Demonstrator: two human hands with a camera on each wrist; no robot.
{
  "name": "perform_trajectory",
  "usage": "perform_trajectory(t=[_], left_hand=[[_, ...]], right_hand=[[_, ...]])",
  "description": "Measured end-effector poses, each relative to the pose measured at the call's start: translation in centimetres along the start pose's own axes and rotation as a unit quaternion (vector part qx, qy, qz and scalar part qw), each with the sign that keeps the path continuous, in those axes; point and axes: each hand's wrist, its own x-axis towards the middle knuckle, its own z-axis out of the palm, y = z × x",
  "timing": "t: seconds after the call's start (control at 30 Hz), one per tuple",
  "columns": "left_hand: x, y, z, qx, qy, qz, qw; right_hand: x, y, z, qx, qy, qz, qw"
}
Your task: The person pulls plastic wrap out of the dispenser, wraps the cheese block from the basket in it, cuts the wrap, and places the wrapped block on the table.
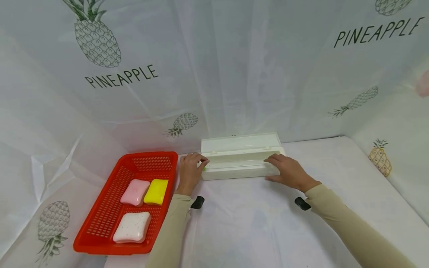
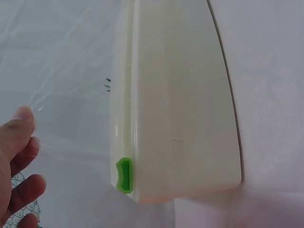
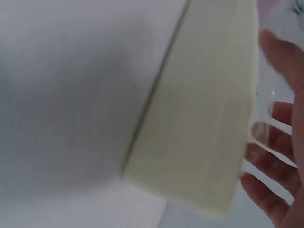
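Note:
A white cling film dispenser (image 1: 239,173) lies lengthwise near the back of the table, its lid (image 1: 241,141) raised. Its green slide cutter (image 2: 124,175) sits at the left end. Clear cling film (image 2: 71,109) stretches in creases from the dispenser to my left hand (image 1: 190,172), which pinches it between thumb and fingertip in the left wrist view. My right hand (image 1: 291,172) is at the dispenser's right end, thumb and fingers spread apart. In the right wrist view its fingertips (image 3: 259,129) are right at the dispenser's upper edge.
A red perforated basket (image 1: 95,243) stands at the left, beside my left forearm. Inside lie a pink soap bar (image 1: 135,192), a yellow soap bar (image 1: 156,191) and a speckled white one (image 1: 132,227). A pineapple-print curtain (image 1: 234,74) hangs behind the table.

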Motion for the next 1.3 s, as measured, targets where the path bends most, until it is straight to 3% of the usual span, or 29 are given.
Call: perform_trajectory(t=[0.17, 0.4, 0.63, 0.97, 1.3], left_hand=[[0.1, 0.0, 0.0, 0.000, -0.004, -0.002, 1.0000], [0.1, -0.1, -0.2, -0.003, -0.003, -0.008, 1.0000], [0.0, -0.2, -0.2, -0.008, 0.006, -0.003, 0.9999], [-0.1, -0.4, -0.4, -0.011, 0.018, -0.001, 0.9998], [0.0, -0.3, -0.9, -0.006, 0.031, 0.010, 0.9995]], right_hand=[[-0.1, -0.4, 1.7, -0.070, 0.056, -0.041, 0.9951], [-0.3, 0.2, 2.0, -0.056, 0.163, -0.074, 0.9822], [-0.6, 0.6, 0.8, -0.008, 0.178, -0.070, 0.9814], [-1.1, 0.9, -1.1, 0.055, 0.157, -0.057, 0.9844], [-0.4, 0.5, -1.6, 0.084, 0.231, -0.014, 0.9691]])
